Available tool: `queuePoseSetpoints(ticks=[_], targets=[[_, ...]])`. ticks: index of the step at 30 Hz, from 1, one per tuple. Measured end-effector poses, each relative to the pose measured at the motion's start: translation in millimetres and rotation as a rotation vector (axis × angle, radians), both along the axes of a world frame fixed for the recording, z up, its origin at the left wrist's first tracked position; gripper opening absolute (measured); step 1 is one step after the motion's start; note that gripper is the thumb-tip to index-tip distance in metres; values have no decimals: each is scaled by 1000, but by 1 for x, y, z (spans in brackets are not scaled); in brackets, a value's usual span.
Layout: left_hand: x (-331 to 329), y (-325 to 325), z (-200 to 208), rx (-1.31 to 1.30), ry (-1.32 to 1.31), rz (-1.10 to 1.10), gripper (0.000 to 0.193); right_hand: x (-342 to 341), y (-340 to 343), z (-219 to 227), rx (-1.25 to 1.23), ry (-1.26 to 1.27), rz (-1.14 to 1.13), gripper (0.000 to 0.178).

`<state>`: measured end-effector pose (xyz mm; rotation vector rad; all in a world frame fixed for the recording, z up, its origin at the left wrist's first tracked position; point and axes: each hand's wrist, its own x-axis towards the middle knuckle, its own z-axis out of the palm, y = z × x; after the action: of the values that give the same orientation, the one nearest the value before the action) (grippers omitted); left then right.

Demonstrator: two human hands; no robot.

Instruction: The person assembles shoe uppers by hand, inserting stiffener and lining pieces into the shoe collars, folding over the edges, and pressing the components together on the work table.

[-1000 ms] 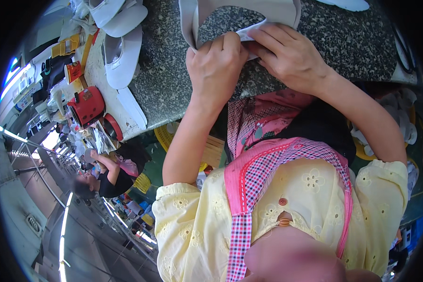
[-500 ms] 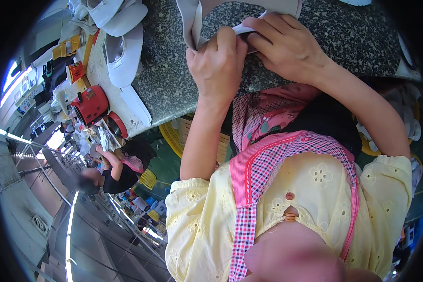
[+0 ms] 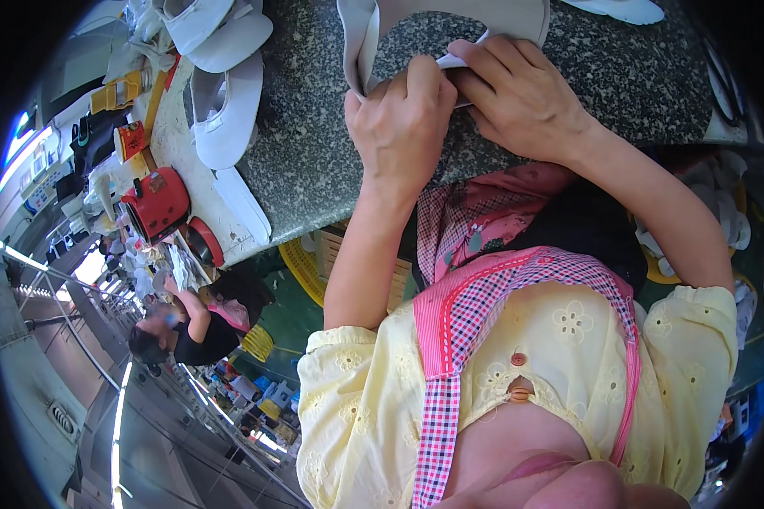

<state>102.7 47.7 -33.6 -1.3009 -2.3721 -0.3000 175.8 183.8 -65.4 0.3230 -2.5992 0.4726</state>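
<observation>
Location of white piece (image 3: 360, 41): above dark speckled desk (image 3: 301, 140), close to near edge. Left grip (image 3: 403, 119): closed, with fingers curled around the near left end of the white piece; thumb contact hidden. Right grip (image 3: 526, 102): nearly closed in a pinch on the near rim, just beside the left grip, with fingers bent and tips partly hidden. Orientation: from the left grip toward the far edge of the desk, then across and back to the right grip; long axis not determinable owing to cropping of the far part. Appearance: off-white, thin, smooth, band-like, bent into a loop with desk surface visible through the middle. Surroundings: white shoe (image 3: 229, 136) and flat white strip (image 3: 243, 204) along left edge of desk; yellow basket (image 3: 295, 270) below near edge.
</observation>
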Motion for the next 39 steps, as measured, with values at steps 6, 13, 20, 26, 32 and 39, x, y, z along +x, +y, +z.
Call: queuePoseSetpoints(ticks=[6,13,20,26,32,39], targets=[[-3,4,4,-24,-34,22,18,0,2,4,-23,16,18,34],[8,1,-1,-24,68,-33,13,-1,2,-1,-12,-5,7,25],[15,-12,-16,-38,104,-88,11,0,11,-1,-47,-9,77,27],[18,-16,-15,-128,112,-125,10,6,20,2,-129,46,189,29],[23,-19,-17,-188,65,-138,16,3,13,6,52,-32,68,41],[32,-37,-1,-320,-87,-206,39,1,12,13,156,-126,111,40]])
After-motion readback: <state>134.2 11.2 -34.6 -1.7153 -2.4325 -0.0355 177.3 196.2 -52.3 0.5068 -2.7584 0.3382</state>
